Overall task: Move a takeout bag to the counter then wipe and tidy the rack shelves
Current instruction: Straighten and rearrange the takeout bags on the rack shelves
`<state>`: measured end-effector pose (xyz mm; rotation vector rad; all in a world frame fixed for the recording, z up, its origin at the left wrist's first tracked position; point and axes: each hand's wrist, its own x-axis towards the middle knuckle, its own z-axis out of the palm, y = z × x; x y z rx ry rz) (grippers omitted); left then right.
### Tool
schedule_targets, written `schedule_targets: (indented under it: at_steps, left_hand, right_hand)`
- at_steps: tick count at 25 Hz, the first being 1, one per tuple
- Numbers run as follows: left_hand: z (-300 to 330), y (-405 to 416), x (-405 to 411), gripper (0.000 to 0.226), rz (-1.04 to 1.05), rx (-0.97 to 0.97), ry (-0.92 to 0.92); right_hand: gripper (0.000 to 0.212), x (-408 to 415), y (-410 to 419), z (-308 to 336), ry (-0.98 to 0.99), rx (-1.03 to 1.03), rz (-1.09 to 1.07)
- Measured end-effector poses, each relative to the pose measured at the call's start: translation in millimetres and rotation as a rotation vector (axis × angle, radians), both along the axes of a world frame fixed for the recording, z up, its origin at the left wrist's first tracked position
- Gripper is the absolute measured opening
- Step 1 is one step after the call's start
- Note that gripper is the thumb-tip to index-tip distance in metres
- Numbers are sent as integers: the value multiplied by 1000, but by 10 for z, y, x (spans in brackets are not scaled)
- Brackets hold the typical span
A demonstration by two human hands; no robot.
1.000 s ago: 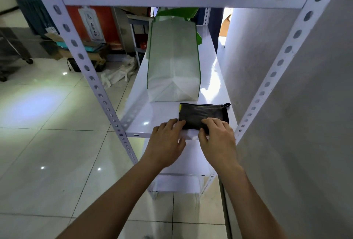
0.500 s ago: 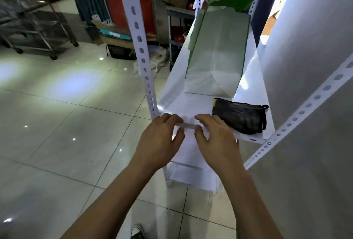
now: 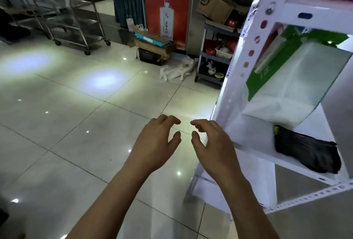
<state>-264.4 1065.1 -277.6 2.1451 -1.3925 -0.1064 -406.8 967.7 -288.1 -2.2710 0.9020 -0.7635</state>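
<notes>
— Where's the bag?
— The white-and-green takeout bag [image 3: 294, 84] stands on my white metal rack shelf [image 3: 254, 152], behind a black pouch [image 3: 307, 152]
— Hands?
— Left hand [image 3: 154, 143] and right hand [image 3: 214, 145] hover loosely curled, holding nothing

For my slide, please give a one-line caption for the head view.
Both empty hands hover beside the rack; bag and pouch sit on its shelf.

A brown cardboard box [image 3: 214, 5] on top of a grey cart bears the printed letters "SF". Chinese characters run across a red banner [image 3: 168, 9] picturing a bottle, too blurred to read.
</notes>
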Motion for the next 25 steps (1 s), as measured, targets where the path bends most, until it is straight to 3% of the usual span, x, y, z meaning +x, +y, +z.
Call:
schedule_targets:
  at_steps: [9,13,25]
  left_hand:
    - [15,624,1655,38,46,67,-114]
    - [-110,667,2209,39,85,150,-239]
    - [-297,-346,3946,41,-9,231,-219]
  right_hand:
    - [33,1598,520,15,85,-72,-5]
    - [40,2158,559,-48,242,-119,-22]
    - [43,4033,-514,-392,291,-19,-38]
